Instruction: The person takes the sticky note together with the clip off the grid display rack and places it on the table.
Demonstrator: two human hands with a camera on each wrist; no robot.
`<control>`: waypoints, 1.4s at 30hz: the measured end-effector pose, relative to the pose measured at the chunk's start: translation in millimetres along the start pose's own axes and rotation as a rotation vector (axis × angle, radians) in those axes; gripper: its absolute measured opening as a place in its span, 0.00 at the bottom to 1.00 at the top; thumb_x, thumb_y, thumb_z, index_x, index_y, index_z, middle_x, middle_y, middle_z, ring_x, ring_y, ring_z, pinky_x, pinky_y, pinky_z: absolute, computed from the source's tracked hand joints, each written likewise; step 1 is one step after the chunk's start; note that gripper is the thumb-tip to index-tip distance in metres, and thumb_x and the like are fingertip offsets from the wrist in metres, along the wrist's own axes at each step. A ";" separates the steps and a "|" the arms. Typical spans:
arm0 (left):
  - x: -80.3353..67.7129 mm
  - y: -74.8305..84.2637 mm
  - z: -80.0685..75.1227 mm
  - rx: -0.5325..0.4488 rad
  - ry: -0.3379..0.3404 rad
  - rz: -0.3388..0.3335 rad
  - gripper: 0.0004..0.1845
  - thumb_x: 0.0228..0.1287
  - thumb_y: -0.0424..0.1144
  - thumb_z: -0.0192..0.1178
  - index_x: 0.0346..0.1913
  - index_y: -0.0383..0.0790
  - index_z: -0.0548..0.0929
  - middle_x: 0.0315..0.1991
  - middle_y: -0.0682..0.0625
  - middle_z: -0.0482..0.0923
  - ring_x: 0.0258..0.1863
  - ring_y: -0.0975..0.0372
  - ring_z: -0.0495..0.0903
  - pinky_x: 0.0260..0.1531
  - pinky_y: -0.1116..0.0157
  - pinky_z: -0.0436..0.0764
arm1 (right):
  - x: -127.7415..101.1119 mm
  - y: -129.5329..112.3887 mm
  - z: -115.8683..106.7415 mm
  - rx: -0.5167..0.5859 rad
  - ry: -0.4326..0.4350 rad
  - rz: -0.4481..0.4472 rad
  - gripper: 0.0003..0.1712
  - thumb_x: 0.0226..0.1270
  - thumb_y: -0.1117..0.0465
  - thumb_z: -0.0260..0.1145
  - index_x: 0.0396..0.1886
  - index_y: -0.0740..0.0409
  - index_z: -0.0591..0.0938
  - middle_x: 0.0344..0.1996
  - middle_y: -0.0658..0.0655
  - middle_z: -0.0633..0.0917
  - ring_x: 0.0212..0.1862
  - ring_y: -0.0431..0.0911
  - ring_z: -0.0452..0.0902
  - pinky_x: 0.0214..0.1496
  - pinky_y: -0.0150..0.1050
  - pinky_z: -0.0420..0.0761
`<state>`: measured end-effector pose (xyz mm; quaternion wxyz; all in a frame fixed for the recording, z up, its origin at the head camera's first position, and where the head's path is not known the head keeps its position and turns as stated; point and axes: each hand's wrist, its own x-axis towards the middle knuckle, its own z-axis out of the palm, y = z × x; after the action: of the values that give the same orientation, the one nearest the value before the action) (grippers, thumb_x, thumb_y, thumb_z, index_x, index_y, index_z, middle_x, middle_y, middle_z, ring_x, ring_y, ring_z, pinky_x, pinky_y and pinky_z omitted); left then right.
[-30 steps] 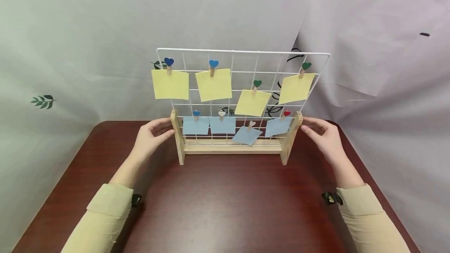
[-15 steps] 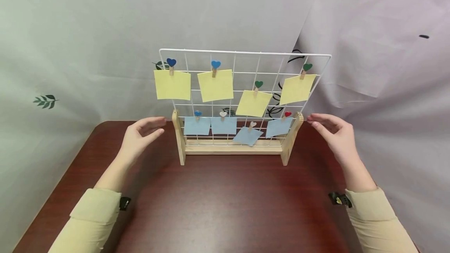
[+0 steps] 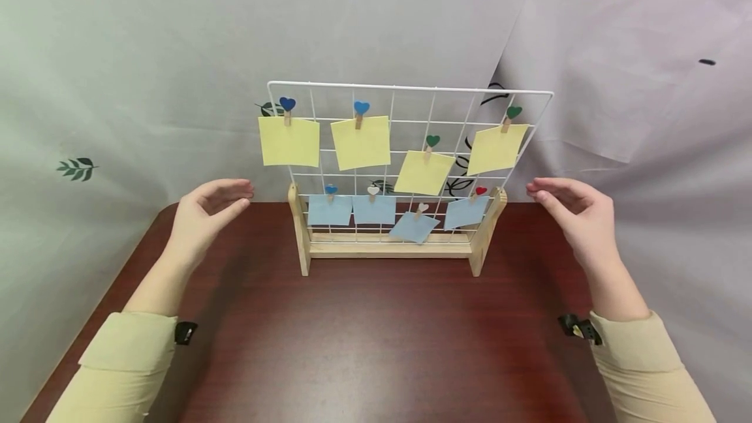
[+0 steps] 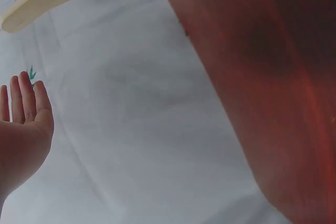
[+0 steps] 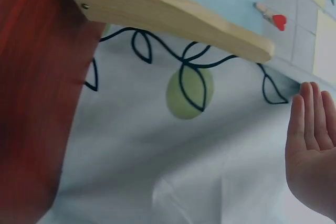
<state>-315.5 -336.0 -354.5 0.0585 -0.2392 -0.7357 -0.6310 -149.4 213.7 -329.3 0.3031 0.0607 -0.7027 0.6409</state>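
A white wire grid stands upright in a wooden base near the table's far edge. Yellow notes hang on its upper part and light blue notes below, each pinned by a small clothespin with a heart, such as the red heart clothespin. My left hand is to the left of the stand, fingers nearly straight and apart from the wood. On the other side, my right hand is likewise apart from the stand's right leg. Both hands are without anything in them.
The dark red-brown table reaches toward me from the stand. Behind it hangs a pale cloth with leaf prints, which also runs along both sides of the table. Sleeves and black wrist straps show on both arms.
Both hands have let go of the stand's wooden ends and moved outward and slightly up, the left hand leftward, the right hand rightward. The stand stays in place.
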 end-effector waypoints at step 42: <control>51.3 81.4 11.9 0.124 0.029 0.071 0.14 0.70 0.28 0.69 0.57 0.37 0.89 0.43 0.67 0.90 0.46 0.75 0.88 0.51 0.81 0.83 | 47.3 -67.7 192.9 0.074 -0.372 -0.154 0.14 0.69 0.77 0.69 0.53 0.74 0.86 0.43 0.43 0.94 0.48 0.40 0.92 0.57 0.37 0.90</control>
<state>-323.3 -303.1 -263.7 0.1063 -0.2521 -0.7635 -0.5850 -222.7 35.7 -246.0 0.2136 0.2426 -0.7159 0.6189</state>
